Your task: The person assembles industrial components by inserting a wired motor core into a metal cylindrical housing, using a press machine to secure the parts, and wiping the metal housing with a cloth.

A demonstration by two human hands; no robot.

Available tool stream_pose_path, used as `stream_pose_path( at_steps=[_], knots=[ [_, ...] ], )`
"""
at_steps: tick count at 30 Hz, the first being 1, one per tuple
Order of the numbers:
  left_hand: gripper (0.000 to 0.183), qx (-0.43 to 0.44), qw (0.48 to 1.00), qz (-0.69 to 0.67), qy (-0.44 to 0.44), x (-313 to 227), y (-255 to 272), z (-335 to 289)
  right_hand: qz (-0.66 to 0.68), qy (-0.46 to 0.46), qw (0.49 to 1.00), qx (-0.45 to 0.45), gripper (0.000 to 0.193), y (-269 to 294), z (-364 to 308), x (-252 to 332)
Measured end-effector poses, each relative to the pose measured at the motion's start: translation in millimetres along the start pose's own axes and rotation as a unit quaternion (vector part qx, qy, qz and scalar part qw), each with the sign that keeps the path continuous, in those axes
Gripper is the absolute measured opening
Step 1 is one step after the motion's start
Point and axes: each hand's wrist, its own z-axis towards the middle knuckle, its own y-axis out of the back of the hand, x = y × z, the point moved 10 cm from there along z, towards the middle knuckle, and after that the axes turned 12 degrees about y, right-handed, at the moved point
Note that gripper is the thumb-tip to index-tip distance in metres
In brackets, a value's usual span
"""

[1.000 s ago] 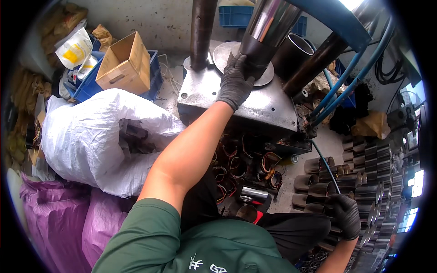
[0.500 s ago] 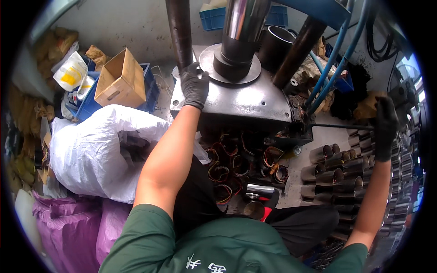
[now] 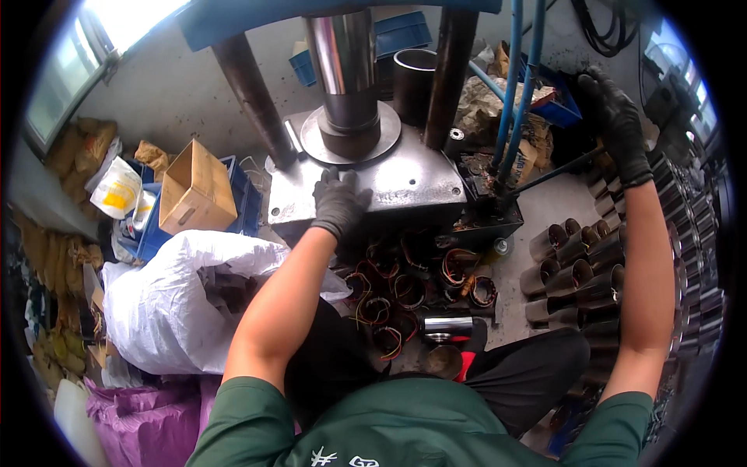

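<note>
My left hand (image 3: 339, 204), in a dark glove, rests on the front part of a press's shiny metal plate (image 3: 405, 187), its fingers spread and nothing in them. Beyond it, the polished press ram (image 3: 342, 58) stands over a round metal disc (image 3: 310, 138). A short metal pin (image 3: 293, 136) is beside the left column (image 3: 250, 93). My gloved right hand (image 3: 618, 124) is out at the far right, fingers stretched. Its palm side meets the end of a thin dark lever (image 3: 556, 170) coming from the press; the exact contact is hidden.
Under the plate lie several wire-wound rings (image 3: 408, 288). Rows of metal cylinders (image 3: 572, 276) cover the floor at right. A white sack (image 3: 167, 311), a cardboard box (image 3: 198, 191) and purple bags (image 3: 144, 420) are at left. Blue hoses (image 3: 513, 93) rise beside the right column (image 3: 451, 78).
The head view has turned and shifted. My left hand has come back from near the left column to the plate's front part. My right hand has moved farther away, and the lever has swung with it.
</note>
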Motion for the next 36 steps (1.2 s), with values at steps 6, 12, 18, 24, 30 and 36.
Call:
stream_pose_path(
  at_steps=[6, 12, 18, 24, 30, 36],
  knots=[
    [0.065, 0.05, 0.938, -0.05, -0.341, -121, -27, -91, 0.092, -0.206, 0.973, 0.058, 0.042, 4, 7, 3],
    [0.066, 0.069, 0.935, -0.067, -0.343, -139, -15, -90, 0.104, -0.195, 0.974, 0.055, 0.034, -4, 8, 4],
    [0.069, 0.04, 0.97, -0.039, -0.238, -126, -32, -24, 0.127, -0.214, 0.967, 0.061, 0.032, -2, 4, 6],
    [0.072, 0.037, 0.985, -0.01, -0.17, -139, -54, 29, 0.143, -0.228, 0.959, 0.086, 0.029, 5, 9, 11],
    [0.056, 0.024, 0.984, -0.059, -0.164, -157, -44, 48, 0.159, -0.22, 0.958, 0.095, 0.026, 7, 7, 14],
    [0.052, 0.032, 0.983, -0.076, -0.165, -159, -51, 59, 0.172, -0.229, 0.954, 0.094, 0.031, 7, 7, 16]
  ],
)
